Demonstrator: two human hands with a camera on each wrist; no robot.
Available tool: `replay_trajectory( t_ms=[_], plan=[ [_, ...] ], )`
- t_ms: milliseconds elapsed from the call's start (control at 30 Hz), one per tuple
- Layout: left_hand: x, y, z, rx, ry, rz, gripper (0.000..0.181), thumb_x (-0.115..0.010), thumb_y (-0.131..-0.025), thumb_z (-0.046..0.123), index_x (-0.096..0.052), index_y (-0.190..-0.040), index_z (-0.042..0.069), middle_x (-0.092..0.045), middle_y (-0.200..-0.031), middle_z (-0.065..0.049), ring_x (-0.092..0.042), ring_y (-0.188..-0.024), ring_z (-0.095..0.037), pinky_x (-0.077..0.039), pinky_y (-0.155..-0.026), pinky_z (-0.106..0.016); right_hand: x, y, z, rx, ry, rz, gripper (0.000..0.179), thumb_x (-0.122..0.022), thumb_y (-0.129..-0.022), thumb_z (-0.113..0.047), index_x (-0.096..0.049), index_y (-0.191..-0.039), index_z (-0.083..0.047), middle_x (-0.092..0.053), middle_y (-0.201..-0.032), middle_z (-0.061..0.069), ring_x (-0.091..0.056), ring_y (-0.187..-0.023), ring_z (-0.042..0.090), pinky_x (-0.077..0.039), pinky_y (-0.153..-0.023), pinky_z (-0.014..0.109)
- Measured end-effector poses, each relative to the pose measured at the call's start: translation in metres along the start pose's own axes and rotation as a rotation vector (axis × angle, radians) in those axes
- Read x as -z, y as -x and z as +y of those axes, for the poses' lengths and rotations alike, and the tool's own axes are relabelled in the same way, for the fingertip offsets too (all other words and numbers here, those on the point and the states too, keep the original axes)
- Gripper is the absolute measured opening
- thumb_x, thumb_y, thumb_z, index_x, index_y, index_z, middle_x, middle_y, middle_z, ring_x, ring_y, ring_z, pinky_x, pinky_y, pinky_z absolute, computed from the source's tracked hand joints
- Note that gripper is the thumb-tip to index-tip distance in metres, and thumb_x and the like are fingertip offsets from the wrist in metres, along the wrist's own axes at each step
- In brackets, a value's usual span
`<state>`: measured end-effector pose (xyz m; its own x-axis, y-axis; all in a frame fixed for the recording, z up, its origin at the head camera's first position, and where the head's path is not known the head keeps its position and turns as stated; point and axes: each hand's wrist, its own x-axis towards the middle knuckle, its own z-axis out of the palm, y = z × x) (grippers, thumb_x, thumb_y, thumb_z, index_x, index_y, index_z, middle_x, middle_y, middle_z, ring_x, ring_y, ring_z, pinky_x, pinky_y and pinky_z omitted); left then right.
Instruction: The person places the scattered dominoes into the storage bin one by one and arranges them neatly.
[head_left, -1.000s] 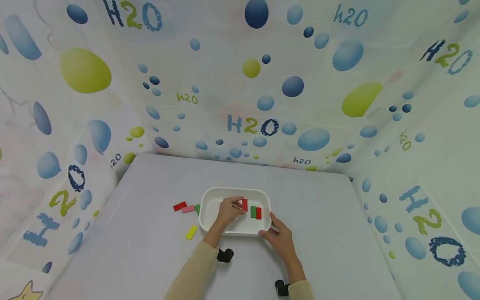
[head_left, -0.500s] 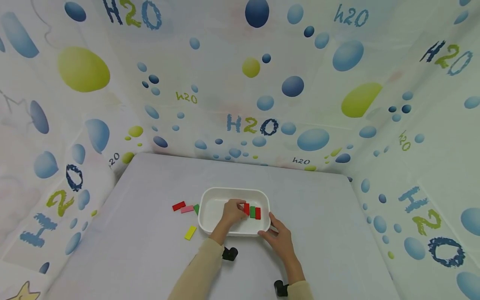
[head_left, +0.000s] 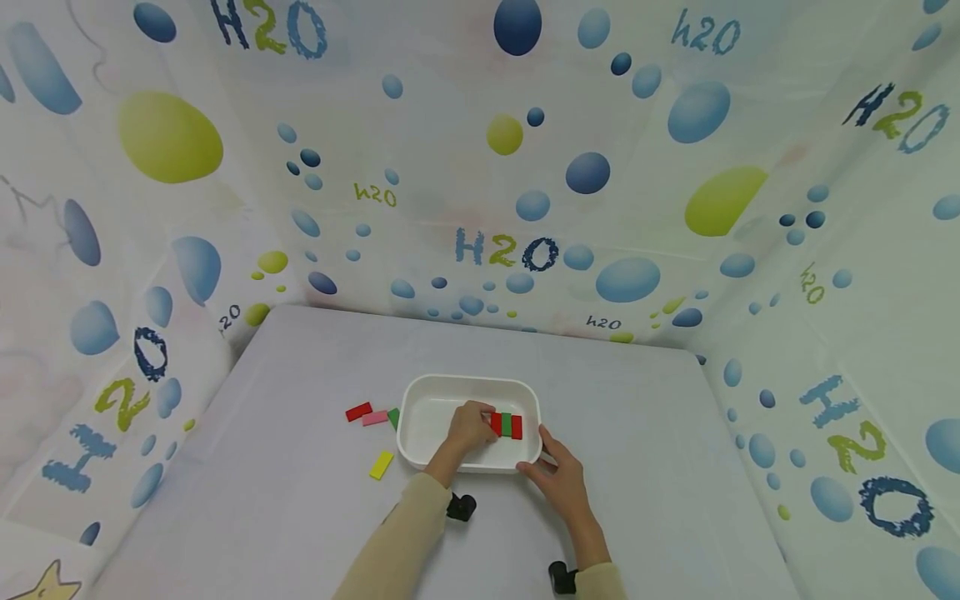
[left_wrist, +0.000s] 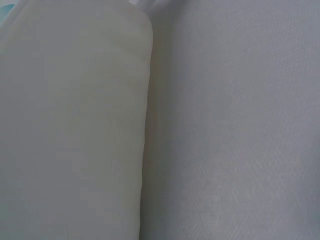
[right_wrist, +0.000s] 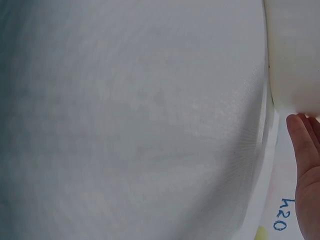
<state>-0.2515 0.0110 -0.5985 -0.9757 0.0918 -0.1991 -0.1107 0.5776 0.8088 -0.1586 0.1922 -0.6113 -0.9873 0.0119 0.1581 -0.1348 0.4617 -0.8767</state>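
In the head view a white plastic tray (head_left: 426,408) stands on the white-covered table. My left hand (head_left: 468,427) reaches down into it and pinches a red block (head_left: 496,424), its fingertips at the block's left side. That block lies in a row with a green block (head_left: 506,425) and a second red block (head_left: 517,427) on the tray's floor. My right hand (head_left: 558,477) grips the tray's right end, thumb at the near corner and fingers along the side. In the right wrist view, fingers (right_wrist: 303,145) touch the pale tray wall (right_wrist: 295,55).
Left of the tray lie a red block (head_left: 358,412), a pink block (head_left: 375,418), a green block (head_left: 393,417) partly hidden by the rim, and a yellow block (head_left: 381,465). A patterned curtain (head_left: 420,150) surrounds the table (head_left: 660,433) at the back and sides.
My left hand has moved right and down with the red block, bringing it from a gap up against the green block. The right hand has stayed at the tray's end.
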Motion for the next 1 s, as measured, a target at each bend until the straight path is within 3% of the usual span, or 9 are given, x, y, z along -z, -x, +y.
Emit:
replay_trajectory(
  t_ms=[700, 1000],
  plan=[
    [0.0024, 0.0018, 0.0008, -0.02, -0.023, -0.019, 0.055, -0.077, -0.071, -0.001, -0.065, -0.124, 0.002, -0.057, -0.074, -0.004, -0.049, -0.068, -0.016, -0.041, -0.06, -0.025, -0.0005, -0.0005, -0.0013, 0.025, 0.003, -0.007, 0.081, -0.083, -0.076, -0.025, -0.047, -0.144, -0.003, -0.053, -0.141, 0.02, -0.06, -0.119, 0.036, -0.054, -0.088, 0.042],
    [0.0037, 0.0061, -0.0009, -0.098, -0.105, 0.109, 0.051, -0.076, -0.078, 0.005, -0.064, -0.127, 0.008, -0.058, -0.084, -0.006, -0.05, -0.072, -0.017, -0.046, -0.066, -0.027, -0.0012, -0.0004, -0.0004, 0.006, -0.01, -0.011, 0.081, -0.083, -0.076, -0.026, -0.045, -0.145, -0.005, -0.053, -0.142, 0.018, -0.059, -0.122, 0.035, -0.053, -0.089, 0.041]
  ],
)
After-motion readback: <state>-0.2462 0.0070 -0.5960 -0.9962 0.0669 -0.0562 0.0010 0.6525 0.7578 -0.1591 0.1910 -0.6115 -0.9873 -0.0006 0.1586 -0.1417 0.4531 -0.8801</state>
